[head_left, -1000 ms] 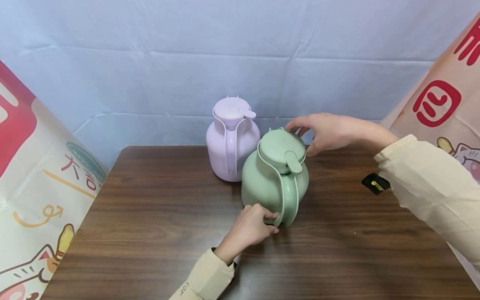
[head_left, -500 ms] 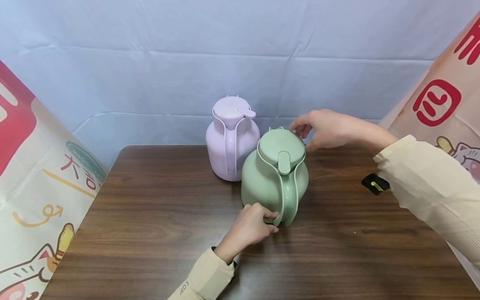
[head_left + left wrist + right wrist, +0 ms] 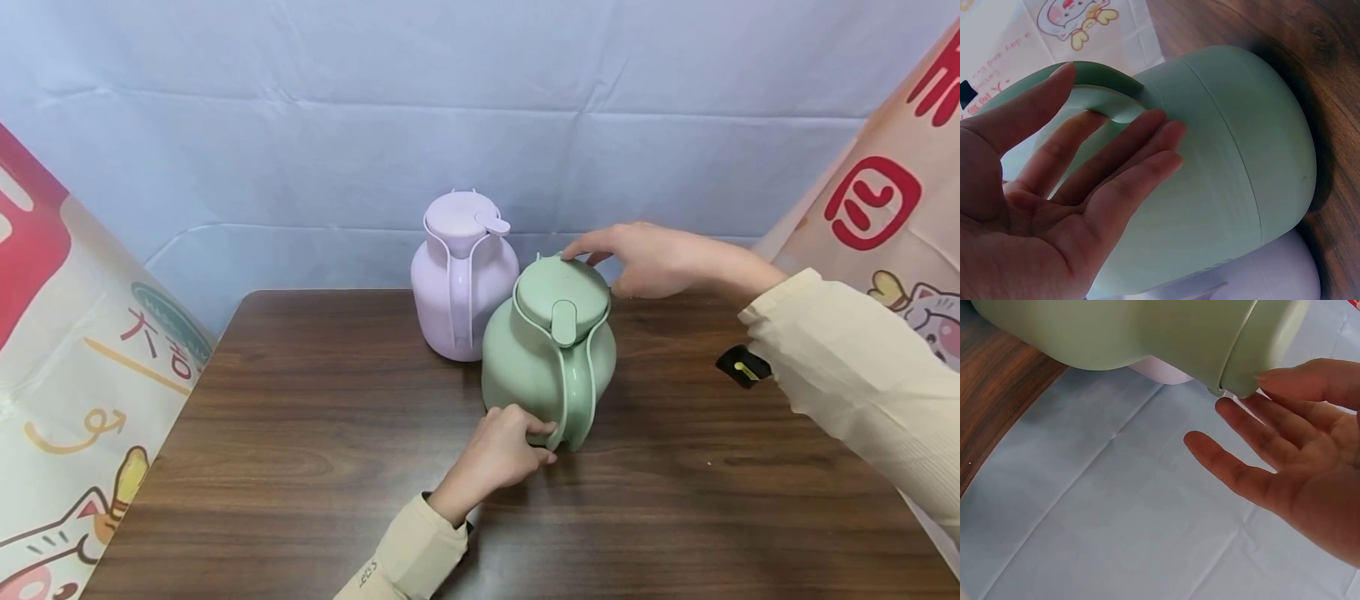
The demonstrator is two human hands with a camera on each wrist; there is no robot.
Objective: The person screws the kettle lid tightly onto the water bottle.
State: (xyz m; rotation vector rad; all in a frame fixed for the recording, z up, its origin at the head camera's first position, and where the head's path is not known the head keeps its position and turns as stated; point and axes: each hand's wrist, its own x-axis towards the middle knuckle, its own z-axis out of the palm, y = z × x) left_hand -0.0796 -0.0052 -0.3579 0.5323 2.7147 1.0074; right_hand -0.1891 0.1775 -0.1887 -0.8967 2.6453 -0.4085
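Note:
A pale green thermos jug stands on the wooden table, its handle facing me. My left hand pinches the lower handle edge between thumb and index finger. In the left wrist view the other fingers of that left hand extend beside the jug's body. My right hand is at the jug's lid, with fingertips on its far right rim. Seen from the right wrist, the right hand has its fingers spread and fairly straight, thumb by the lid. The lid's tab points toward the handle.
A lilac thermos jug stands just behind and left of the green one. The brown table ends at a pale blue cloth behind. Printed sheets hang at both sides. A black tag hangs by the right sleeve.
The lid has turned, swinging its tab leftward until it lines up with the handle. My right hand drew slightly off the lid, then came back left onto its rim. The left hand stayed put.

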